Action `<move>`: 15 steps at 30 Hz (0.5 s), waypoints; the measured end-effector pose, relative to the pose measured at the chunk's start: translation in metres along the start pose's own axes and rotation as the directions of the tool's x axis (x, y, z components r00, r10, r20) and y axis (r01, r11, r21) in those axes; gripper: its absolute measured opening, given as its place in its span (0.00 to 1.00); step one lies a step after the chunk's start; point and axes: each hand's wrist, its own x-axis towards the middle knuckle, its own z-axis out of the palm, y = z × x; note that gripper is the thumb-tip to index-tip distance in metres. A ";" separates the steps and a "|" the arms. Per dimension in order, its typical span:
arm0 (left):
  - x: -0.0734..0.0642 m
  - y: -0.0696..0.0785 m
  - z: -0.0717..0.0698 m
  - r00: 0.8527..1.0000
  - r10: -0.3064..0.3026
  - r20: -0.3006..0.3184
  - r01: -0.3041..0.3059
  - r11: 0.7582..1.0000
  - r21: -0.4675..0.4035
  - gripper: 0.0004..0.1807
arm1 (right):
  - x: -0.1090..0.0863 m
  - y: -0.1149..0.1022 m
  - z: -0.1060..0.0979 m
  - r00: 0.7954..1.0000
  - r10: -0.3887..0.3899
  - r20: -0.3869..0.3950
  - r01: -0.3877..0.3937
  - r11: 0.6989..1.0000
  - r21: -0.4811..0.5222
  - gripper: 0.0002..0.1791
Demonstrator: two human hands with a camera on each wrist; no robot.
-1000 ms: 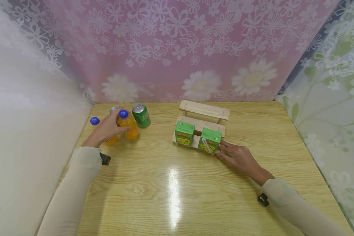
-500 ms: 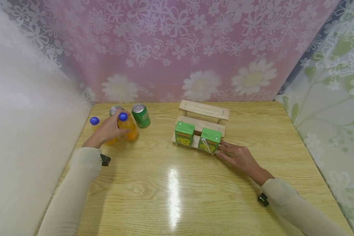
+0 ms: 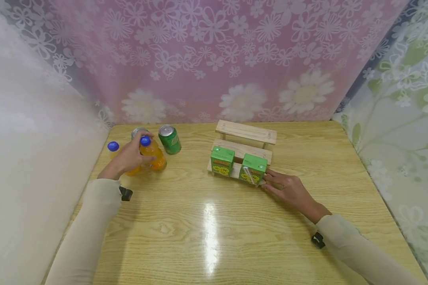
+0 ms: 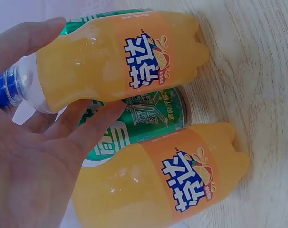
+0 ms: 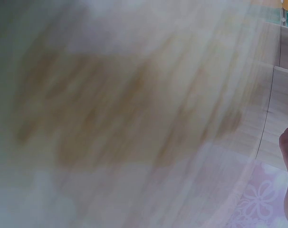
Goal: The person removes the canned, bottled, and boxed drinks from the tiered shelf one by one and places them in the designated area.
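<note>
My left hand (image 3: 126,156) grips an orange soda bottle (image 4: 91,57) by its shoulder, just below the blue cap. In the head view this bottle leans slightly left, its base low by the table. A second orange soda bottle (image 4: 163,180) stands beside it, partly covered by the hand in the head view. Behind are a green soda can (image 3: 170,141) and another can (image 3: 139,130), mostly hidden. My right hand (image 3: 289,190) pinches the right end of the three-step wooden rack (image 3: 246,132), fingertips right beside a green juice box (image 3: 253,169). Another green juice box (image 3: 222,161) stands left of it.
Both boxes stand on the rack's lowest step; bare upper steps show behind. A wood-grain table (image 3: 185,221) spreads in front, with a pink floral curtain (image 3: 199,79) behind and pale walls at both sides. Something blurred fills most of the right wrist view.
The bottle in my left hand has tipped slightly, its cap shifting left and a little downward. My right hand, the rack and the boxes keep their places.
</note>
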 end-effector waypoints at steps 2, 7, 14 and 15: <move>-0.001 -0.001 0.000 1.000 0.011 -0.008 -0.011 1.000 0.000 0.45 | 0.000 0.000 0.000 1.000 0.000 -0.001 0.000 1.000 -0.001 0.22; -0.002 0.000 0.000 0.998 0.044 -0.033 -0.044 0.999 -0.009 0.44 | 0.001 0.000 0.001 1.000 -0.011 -0.003 0.011 1.000 -0.011 0.22; -0.004 0.009 -0.003 0.996 0.065 -0.067 -0.067 0.997 -0.032 0.43 | 0.001 0.000 0.001 1.000 -0.009 0.000 0.009 1.000 -0.018 0.22; -0.005 0.011 -0.004 0.995 0.065 -0.071 -0.067 0.997 -0.028 0.43 | 0.001 0.000 0.000 1.000 -0.009 0.000 0.009 1.000 -0.018 0.22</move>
